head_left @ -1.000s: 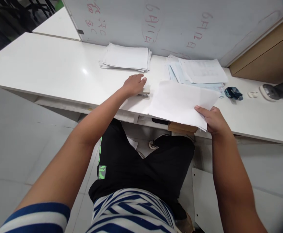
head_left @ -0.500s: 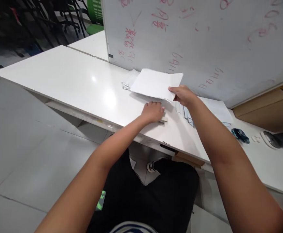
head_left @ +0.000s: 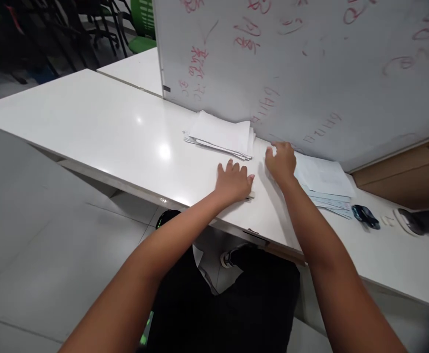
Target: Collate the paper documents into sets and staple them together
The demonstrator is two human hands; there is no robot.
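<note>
My left hand (head_left: 234, 182) lies on the white desk with its fingers spread. Beside and partly beneath its thumb side, the end of a small pale thing (head_left: 251, 196) shows; the rest is covered. My right hand (head_left: 281, 163) is over the desk by the whiteboard, bent fingers and thumb apart, no paper in it. To its left rests a stack of white paper (head_left: 222, 133), slightly uneven at the edges. Another pile of paper (head_left: 325, 179), with bluish sheets fanned out at the front, lies to its right, partly behind my right wrist.
A whiteboard (head_left: 295, 68) with red writing stands along the back of the desk (head_left: 119, 132). On the right are a dark blue glossy object (head_left: 365, 216), a small white piece (head_left: 387, 221), a dark cylinder with a pale rim (head_left: 409, 221) and a cardboard box (head_left: 402, 174).
The white sheets my right hand held up now lie on the left stack. That hand has let go and is nearer the right pile. My left hand remains on the desk, fingers spread wider.
</note>
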